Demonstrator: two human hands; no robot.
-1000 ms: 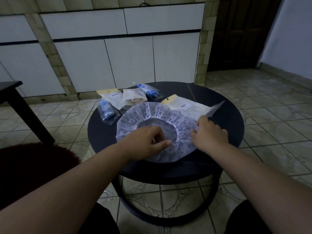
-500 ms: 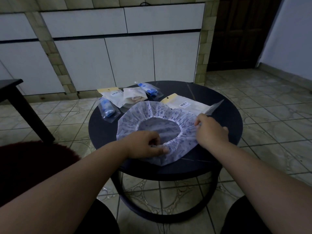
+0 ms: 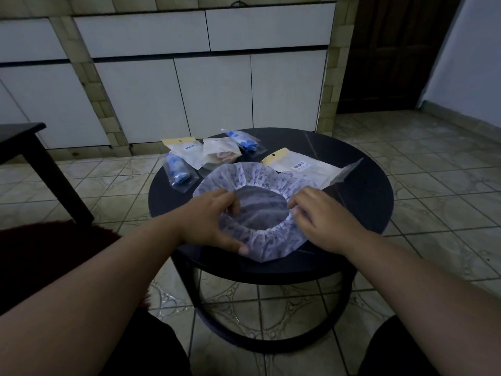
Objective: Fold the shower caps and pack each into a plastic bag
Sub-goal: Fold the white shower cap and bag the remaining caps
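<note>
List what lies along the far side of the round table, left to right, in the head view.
Bag with blue cap → flat bag with yellow header → bag with pale cap → second bag with blue cap → large flat bag with barcode.

Dim, bluish indoor light; soft shadows, no glare. Wide-angle bending bows the edges; slight blur throughout.

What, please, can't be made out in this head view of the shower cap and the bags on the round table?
- Left hand and right hand: the fingers curl at the shower cap's elastic rim, their tips hidden by folds.
- Barcode label on the flat plastic bag: too small to read.
- Pale bag: contents unclear in dim light.
- Round table's near edge: partly hidden behind the forearms.
</note>
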